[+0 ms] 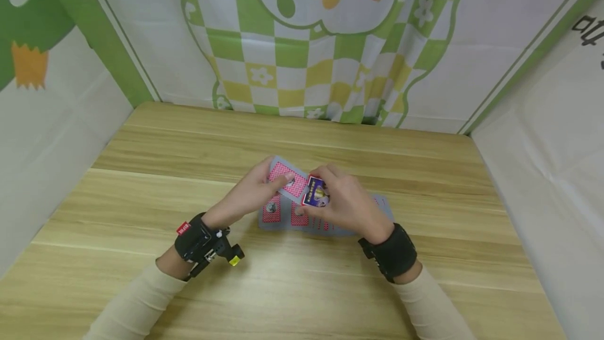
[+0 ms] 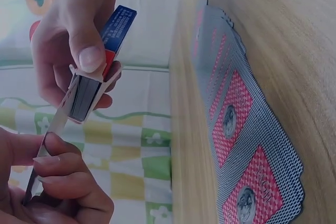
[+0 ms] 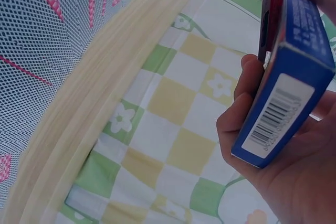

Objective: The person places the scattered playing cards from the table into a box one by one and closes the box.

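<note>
My left hand (image 1: 247, 193) pinches a red-and-grey patterned playing card (image 1: 296, 187) between thumb and fingers, back side up. My right hand (image 1: 351, 201) grips a small blue-and-red card box (image 1: 317, 193) and holds it tilted above the table. In the left wrist view the open end of the box (image 2: 116, 32) faces my left hand, and a dark stack of cards (image 2: 85, 100) shows inside it. The far end of the pinched card meets this opening. A barcode marks the closed end of the box (image 3: 278, 114) in the right wrist view.
Below both hands, a row of overlapping playing cards (image 1: 271, 215) lies back side up on the wooden table (image 1: 283, 287). A checked green and yellow curtain (image 1: 292, 67) hangs behind the table's far edge. White cloth walls (image 1: 47, 140) flank both sides.
</note>
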The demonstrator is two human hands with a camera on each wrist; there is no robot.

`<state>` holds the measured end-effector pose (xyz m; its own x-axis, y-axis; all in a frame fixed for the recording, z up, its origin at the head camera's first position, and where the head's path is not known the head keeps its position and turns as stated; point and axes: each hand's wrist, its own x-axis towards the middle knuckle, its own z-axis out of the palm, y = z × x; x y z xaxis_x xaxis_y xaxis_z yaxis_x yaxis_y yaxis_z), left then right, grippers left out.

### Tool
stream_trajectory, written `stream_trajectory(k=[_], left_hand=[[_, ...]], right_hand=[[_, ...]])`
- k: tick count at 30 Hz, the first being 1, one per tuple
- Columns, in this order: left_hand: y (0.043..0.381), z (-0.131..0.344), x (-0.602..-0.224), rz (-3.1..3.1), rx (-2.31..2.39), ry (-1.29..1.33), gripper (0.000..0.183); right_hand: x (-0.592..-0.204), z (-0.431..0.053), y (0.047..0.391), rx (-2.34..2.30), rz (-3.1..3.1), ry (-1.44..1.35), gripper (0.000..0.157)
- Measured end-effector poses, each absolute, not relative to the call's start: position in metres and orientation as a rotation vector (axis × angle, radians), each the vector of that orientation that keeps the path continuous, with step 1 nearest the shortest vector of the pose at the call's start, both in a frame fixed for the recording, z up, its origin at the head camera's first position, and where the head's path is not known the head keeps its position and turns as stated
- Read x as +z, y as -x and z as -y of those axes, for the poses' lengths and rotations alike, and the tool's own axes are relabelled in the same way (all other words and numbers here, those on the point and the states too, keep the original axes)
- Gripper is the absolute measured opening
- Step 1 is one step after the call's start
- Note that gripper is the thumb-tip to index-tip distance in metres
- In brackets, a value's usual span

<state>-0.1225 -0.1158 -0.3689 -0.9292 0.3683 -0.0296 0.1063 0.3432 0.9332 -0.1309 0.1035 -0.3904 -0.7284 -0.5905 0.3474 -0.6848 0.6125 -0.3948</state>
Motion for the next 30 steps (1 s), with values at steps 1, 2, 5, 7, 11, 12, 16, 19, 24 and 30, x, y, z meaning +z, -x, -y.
stream_trajectory(k=[1,2,5,7,11,12,16,19,24,30], left_hand=[[0.122,0.115,-0.368,-2.377,1.625,-0.420,0.017],[0.122,0.115,-0.368,-2.379,1.627,-0.416,0.016],[0.126,0.116,-0.377,-2.374,1.633,-0.410,0.018],[0.129,0.117,-0.384,-2.362,1.639,-0.411,0.020],[0.133,0.120,-0.393,-2.355,1.634,-0.412,0.023],[0.134,0.121,-0.394,-2.354,1.632,-0.410,0.023],[0.135,0.122,-0.393,-2.339,1.632,-0.402,0.022],[0.135,0.122,-0.391,-2.321,1.642,-0.405,0.022],[0.133,0.120,-0.390,-2.337,1.646,-0.410,0.023],[0.132,0.120,-0.390,-2.349,1.649,-0.414,0.024]], right_hand=[[-0.390,-0.104,0.131,0.765,2.651,-1.059,0.073],[-0.390,-0.104,0.131,0.768,2.649,-1.057,0.074],[-0.390,-0.105,0.131,0.766,2.646,-1.055,0.073],[-0.391,-0.105,0.131,0.766,2.644,-1.058,0.072],[-0.391,-0.106,0.132,0.801,2.640,-1.064,0.070],[-0.391,-0.106,0.133,0.810,2.638,-1.069,0.070],[-0.390,-0.107,0.134,0.850,2.626,-1.083,0.068],[-0.389,-0.107,0.134,0.847,2.618,-1.092,0.067],[-0.388,-0.106,0.134,0.835,2.613,-1.099,0.066],[-0.388,-0.107,0.134,0.849,2.612,-1.114,0.065]])
